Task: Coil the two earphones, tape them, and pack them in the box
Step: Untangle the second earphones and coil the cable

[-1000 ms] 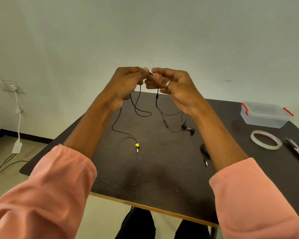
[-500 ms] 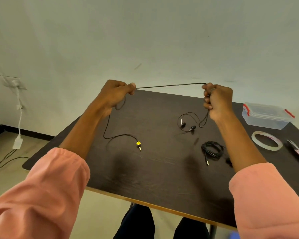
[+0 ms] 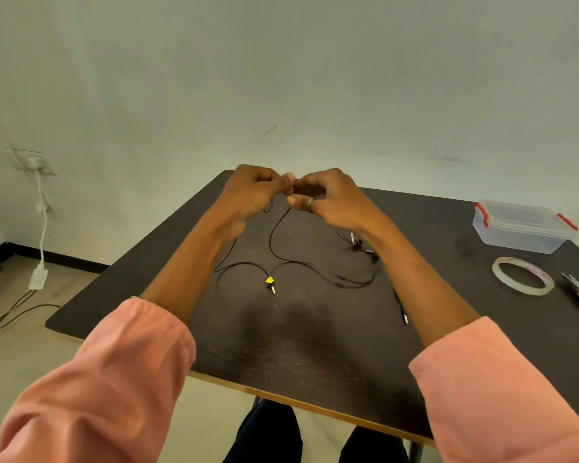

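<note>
I am holding both forearms stretched forward, my left hand [image 3: 253, 190] and right hand [image 3: 328, 195] meeting fingertip to fingertip, fingers curling and pinching together

Half a second ago the two hands were far apart with the black earphone wire [image 3: 274, 235] pulled tight and straight between them. Now the left hand [image 3: 253, 192] and right hand [image 3: 328, 195] have come together at 12 o'clock, fingertips touching. The wire now hangs down in loose loops onto the table [image 3: 315, 345].
</note>
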Tool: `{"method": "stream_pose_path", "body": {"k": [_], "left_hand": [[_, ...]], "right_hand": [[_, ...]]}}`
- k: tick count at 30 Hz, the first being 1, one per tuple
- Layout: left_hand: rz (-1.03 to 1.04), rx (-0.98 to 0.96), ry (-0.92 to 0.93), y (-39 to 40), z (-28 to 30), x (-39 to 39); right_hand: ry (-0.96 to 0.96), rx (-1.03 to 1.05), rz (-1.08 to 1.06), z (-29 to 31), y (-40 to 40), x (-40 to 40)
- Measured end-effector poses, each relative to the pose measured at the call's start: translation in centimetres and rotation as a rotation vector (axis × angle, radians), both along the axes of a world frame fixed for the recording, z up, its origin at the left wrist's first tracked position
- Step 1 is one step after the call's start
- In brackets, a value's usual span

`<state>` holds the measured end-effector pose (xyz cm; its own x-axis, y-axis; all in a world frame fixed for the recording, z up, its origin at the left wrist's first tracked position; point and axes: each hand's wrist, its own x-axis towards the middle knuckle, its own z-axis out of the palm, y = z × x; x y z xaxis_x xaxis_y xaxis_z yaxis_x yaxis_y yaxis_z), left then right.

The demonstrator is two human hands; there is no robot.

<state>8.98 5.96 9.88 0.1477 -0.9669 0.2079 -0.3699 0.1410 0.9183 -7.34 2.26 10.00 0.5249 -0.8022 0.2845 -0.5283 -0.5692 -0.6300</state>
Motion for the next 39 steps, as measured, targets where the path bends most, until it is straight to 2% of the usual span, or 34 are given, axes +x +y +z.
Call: {"method": "stream_pose_path", "body": {"k": [4, 8, 12, 16, 20, 22, 24, 27, 29, 30, 32, 33, 36, 39], "left_hand": [[-0.017, 0.019, 0.014, 0.7, 0.1, 0.4], [0.000, 0.031, 0.049, 1.2, -0.3, 1.8], [-0.058, 0.069, 0.033, 1.2, -1.2, 1.4], [0.046, 0.032, 0.064, 0.3, -2.3, 1.1], [0.262, 0.075, -0.202, 0.0, -3.4, 2.5], [0.297, 0.115, -0.232, 0.3, -3.4, 2.8], [0.260, 0.108, -0.201, 0.6, -3.4, 3.3], [0.137, 0.075, -0.032, 0.9, -3.0, 3.3], [0.113, 0.037, 0.009, 1.0, -2.6, 2.4], [0.102, 0.018, 0.013, 1.0, -2.3, 1.8], [0.070, 0.007, 0.016, 1.0, -1.8, 0.6], [0.057, 0.008, 0.019, 1.0, -1.6, 0.1], [0.060, 0.000, 0.044, 0.9, -1.1, -0.5], [0.063, 0.004, 0.056, 1.1, -1.1, -0.3]], "right_hand": [[-0.191, 0.022, -0.012, -0.2, -0.6, -1.2], [-0.490, 0.055, -0.191, -0.4, -2.0, -4.4], [-0.550, -0.045, -0.416, -1.7, -2.8, -5.2], [-0.597, -0.083, -0.483, -2.6, -2.8, -4.6], [-0.679, -0.127, -0.588, -2.9, -3.3, -5.4], [-0.751, -0.107, -0.688, -2.8, -3.8, -6.1], [-0.703, -0.062, -0.761, -3.0, -4.3, -6.8], [-0.256, -0.025, -0.836, -3.4, -4.2, -7.1], [-0.033, -0.130, -0.672, -3.1, -3.2, -6.2], [-0.027, -0.161, -0.496, -2.7, -2.4, -5.4], [-0.081, -0.069, -0.163, -1.8, -0.8, -3.0], [-0.067, -0.028, -0.066, -1.6, -0.2, -1.9], [-0.008, -0.068, -0.067, -1.9, 0.1, -0.1], [-0.182, -0.002, -0.132, -2.5, -0.1, -0.2]]}}
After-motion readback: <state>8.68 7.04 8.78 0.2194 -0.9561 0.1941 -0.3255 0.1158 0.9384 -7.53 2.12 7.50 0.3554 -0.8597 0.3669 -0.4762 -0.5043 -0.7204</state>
